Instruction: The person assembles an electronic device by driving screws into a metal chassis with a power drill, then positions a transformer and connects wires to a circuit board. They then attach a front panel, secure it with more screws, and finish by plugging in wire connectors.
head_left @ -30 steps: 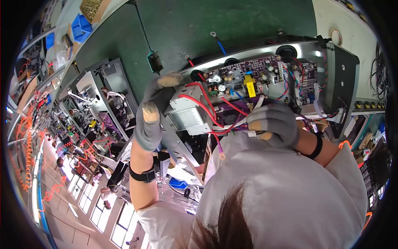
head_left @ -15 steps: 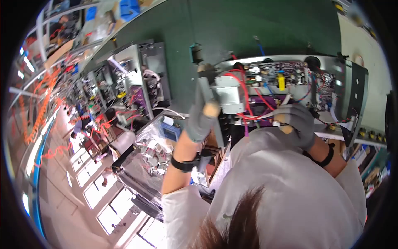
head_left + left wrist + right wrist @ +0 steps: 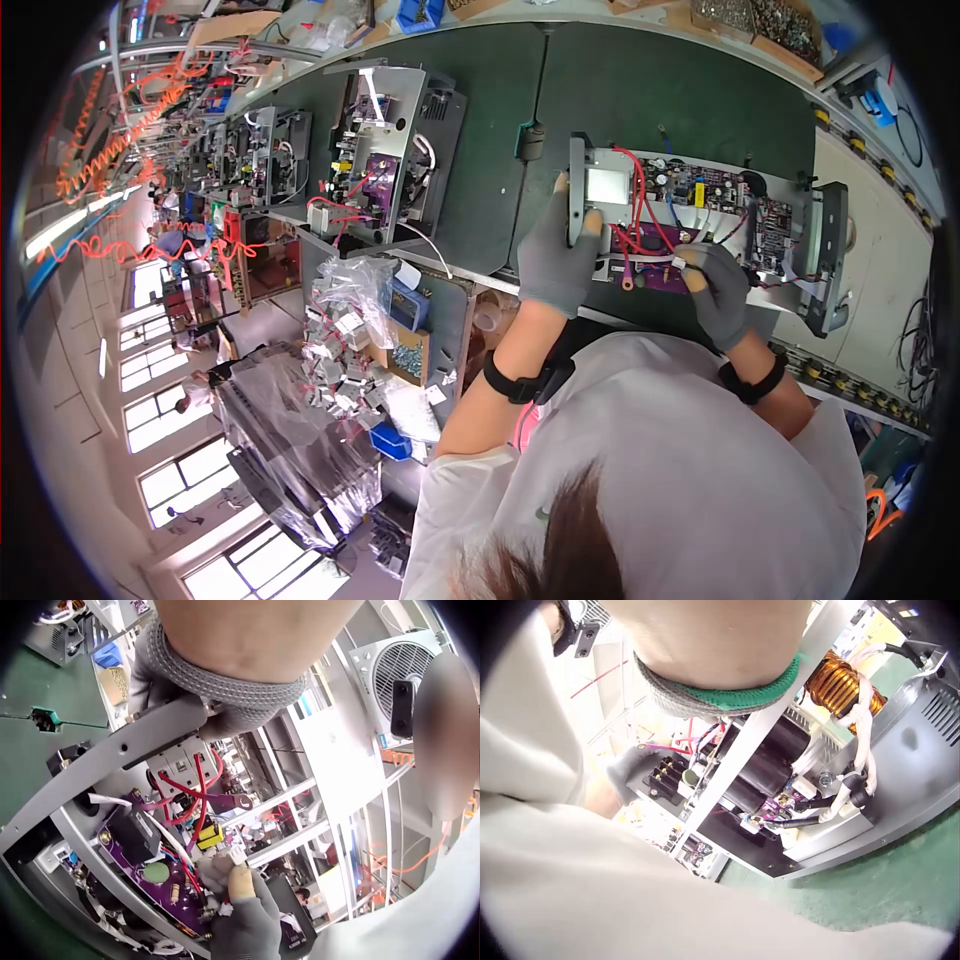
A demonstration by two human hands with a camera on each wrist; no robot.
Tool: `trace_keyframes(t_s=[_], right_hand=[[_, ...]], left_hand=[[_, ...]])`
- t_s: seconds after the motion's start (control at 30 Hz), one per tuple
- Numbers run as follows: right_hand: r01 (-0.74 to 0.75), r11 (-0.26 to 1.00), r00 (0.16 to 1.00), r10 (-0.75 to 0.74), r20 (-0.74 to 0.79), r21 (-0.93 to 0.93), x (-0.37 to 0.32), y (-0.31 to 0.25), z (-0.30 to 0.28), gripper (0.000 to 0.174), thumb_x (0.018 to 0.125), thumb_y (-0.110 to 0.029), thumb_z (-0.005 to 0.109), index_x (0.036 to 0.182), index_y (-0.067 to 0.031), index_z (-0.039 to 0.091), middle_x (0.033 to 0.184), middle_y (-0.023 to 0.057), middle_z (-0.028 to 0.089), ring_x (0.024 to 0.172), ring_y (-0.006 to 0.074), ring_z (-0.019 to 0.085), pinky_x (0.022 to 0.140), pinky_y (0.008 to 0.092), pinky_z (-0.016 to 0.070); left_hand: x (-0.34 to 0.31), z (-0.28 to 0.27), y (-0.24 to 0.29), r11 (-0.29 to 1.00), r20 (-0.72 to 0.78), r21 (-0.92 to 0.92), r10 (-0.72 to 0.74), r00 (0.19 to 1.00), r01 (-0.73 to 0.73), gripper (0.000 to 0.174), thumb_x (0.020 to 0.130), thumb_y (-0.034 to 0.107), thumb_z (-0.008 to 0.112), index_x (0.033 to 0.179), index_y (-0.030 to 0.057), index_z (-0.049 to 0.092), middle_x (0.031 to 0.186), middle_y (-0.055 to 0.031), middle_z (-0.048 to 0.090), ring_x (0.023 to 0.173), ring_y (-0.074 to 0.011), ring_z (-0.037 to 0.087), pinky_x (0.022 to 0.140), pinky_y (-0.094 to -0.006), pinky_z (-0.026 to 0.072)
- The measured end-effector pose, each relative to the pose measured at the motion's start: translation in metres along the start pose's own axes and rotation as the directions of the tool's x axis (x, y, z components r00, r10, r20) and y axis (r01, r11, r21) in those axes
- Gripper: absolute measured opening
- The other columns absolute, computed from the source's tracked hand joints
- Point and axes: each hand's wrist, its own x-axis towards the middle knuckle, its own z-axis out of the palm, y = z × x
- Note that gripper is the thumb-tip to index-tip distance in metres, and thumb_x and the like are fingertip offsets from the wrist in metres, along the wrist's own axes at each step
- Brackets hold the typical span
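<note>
An electronics chassis [image 3: 580,190] with grey end panels stands on the green bench. My gloved left hand [image 3: 560,258] grips its left end panel, fingers on the outer side and the thumb on the inner. Over the near side, my gloved right hand [image 3: 720,292] pinches a white plug connector [image 3: 237,855] on a white lead between thumb and fingertips. Just left of it, red cables [image 3: 640,200] run across the purple circuit board [image 3: 660,238], one ending in a ring terminal [image 3: 628,283]. The right wrist view shows black capacitors [image 3: 746,787] and a copper coil [image 3: 836,682] inside the chassis.
Another open chassis [image 3: 385,180] stands on the bench to the left. Below it, a side table holds plastic bags [image 3: 355,290] and a blue bin [image 3: 408,308]. Roller tracks [image 3: 850,385] run along the right. Trays of small hardware [image 3: 760,25] line the far edge.
The head view has swung and the chassis appears farther off and more level. The left hand still holds the end panel, and the right hand still pinches the white connector.
</note>
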Motion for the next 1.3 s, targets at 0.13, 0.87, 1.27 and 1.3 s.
trace_keyframes(t_s=[0.13, 0.87, 1.27, 1.3], right_hand=[[0.022, 0.996, 0.998, -0.027, -0.059, -0.083, -0.001, -0.003, 0.008, 0.018, 0.085, -0.006, 0.060, 0.102, -0.0013, 0.066, 0.092, 0.0128, 0.066, 0.082, 0.0273, 0.061, 0.075, 0.0336, 0.0481], [-0.045, 0.954, 0.963, -0.038, -0.267, -0.297, -0.013, 0.043, 0.034, 0.018, 0.090, -0.011, 0.061, 0.103, 0.0012, 0.064, 0.092, 0.0081, 0.063, 0.082, 0.0154, 0.057, 0.073, 0.0278, 0.0451], [-0.119, 0.952, 0.940, 0.016, -0.341, -0.283, -0.015, 0.038, 0.038, 0.017, 0.092, -0.012, 0.058, 0.104, -0.0009, 0.063, 0.084, 0.0019, 0.059, 0.073, 0.0096, 0.048, 0.064, 0.0227, 0.0383], [-0.209, 0.945, 0.933, 0.115, -0.342, -0.251, -0.014, 0.028, 0.038, 0.019, 0.093, -0.012, 0.057, 0.107, -0.0007, 0.062, 0.088, 0.0023, 0.060, 0.076, 0.0103, 0.050, 0.067, 0.0234, 0.0398]], left_hand=[[0.005, 0.005, -0.007, 0.996, -0.094, 0.002, 0.084, 0.992, -0.084, 0.058, 0.085, 0.024, 0.062, 0.136, 0.0021, 0.047, 0.119, -0.0210, 0.062, 0.109, -0.0296, 0.062, 0.092, -0.0345, 0.0466], [0.013, 0.011, -0.022, 0.978, -0.048, -0.094, 0.184, 0.982, -0.188, 0.062, 0.082, 0.025, 0.062, 0.135, 0.0032, 0.040, 0.128, -0.0189, 0.051, 0.118, -0.0363, 0.050, 0.097, -0.0418, 0.0443], [-0.003, -0.047, -0.051, 0.940, 0.172, -0.210, 0.306, 0.936, -0.268, 0.068, 0.088, 0.034, 0.061, 0.143, 0.0045, 0.033, 0.135, -0.0199, 0.048, 0.123, -0.0334, 0.049, 0.102, -0.0384, 0.0405], [-0.006, -0.052, -0.069, 0.913, 0.081, -0.249, 0.353, 0.932, -0.324, 0.064, 0.089, 0.030, 0.061, 0.142, 0.0054, 0.035, 0.137, -0.0191, 0.047, 0.123, -0.0324, 0.051, 0.102, -0.0375, 0.0409]])
